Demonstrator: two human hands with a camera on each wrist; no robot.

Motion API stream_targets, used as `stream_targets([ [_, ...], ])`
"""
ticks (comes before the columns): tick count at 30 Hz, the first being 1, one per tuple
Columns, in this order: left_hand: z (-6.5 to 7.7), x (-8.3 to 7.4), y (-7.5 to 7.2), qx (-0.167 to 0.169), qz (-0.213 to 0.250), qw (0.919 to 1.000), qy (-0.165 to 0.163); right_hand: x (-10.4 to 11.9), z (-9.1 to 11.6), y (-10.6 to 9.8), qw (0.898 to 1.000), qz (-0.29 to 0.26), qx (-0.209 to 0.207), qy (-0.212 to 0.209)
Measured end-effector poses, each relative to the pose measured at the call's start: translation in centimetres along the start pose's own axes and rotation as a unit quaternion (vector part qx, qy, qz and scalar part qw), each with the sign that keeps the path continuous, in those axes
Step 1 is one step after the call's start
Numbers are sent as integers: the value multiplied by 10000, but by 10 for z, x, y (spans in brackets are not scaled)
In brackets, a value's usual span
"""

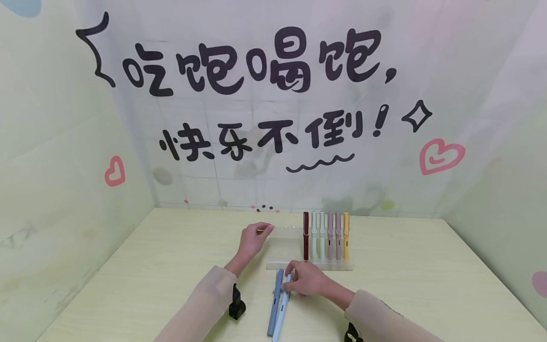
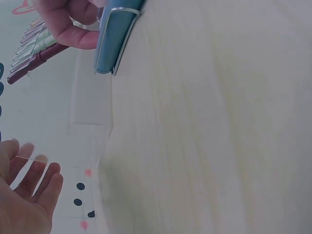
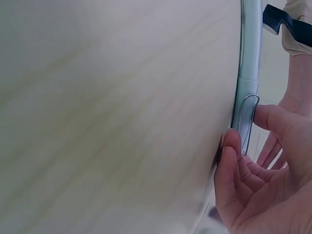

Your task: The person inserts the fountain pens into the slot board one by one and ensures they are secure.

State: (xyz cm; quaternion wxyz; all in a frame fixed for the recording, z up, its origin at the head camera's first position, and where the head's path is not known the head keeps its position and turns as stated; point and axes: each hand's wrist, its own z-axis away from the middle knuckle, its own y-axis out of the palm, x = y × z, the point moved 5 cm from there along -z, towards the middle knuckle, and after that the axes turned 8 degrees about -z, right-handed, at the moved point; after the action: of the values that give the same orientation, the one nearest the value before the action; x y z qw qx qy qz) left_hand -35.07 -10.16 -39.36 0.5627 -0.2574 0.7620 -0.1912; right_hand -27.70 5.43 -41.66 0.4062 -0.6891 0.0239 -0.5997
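My left hand (image 1: 252,240) pinches the upper left edge of a clear pen rack (image 1: 283,249); its fingers and thumb meet around that thin edge in the left wrist view. In front of the rack, my right hand (image 1: 305,279) pinches a light blue pen (image 1: 280,317) by its capped end, near the wire clip. A darker blue pen (image 1: 274,306) lies close beside it on the left. Its cap (image 2: 117,36) shows large in the left wrist view, with the right hand's fingers behind. The light blue pen (image 3: 250,53) also runs up the right wrist view.
On the rack's right part, several capped pens stand in a row: a dark red pen (image 1: 306,237), pale green ones, mauve ones and a yellow pen (image 1: 346,237). The pale wooden table (image 1: 401,275) meets a printed backdrop (image 1: 273,190) behind the rack.
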Motion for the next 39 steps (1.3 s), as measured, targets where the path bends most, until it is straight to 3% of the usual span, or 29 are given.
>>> stream_targets([
  [10, 0, -1, 0, -32, -6, 10000, 26, 0, 0, -4, 9926, 1172, -325, 36],
  [18, 0, -2, -2, -68, -20, 9999, 81, 2, 2, -5, 9895, 1405, -328, -133],
  [27, -1, -2, -1, -86, -24, 9999, 104, 3, 2, -6, 9904, 1280, -344, -382],
  [39, 0, 0, 0, -56, -12, 10000, 59, 4, 0, -18, 9946, 321, -619, -763],
])
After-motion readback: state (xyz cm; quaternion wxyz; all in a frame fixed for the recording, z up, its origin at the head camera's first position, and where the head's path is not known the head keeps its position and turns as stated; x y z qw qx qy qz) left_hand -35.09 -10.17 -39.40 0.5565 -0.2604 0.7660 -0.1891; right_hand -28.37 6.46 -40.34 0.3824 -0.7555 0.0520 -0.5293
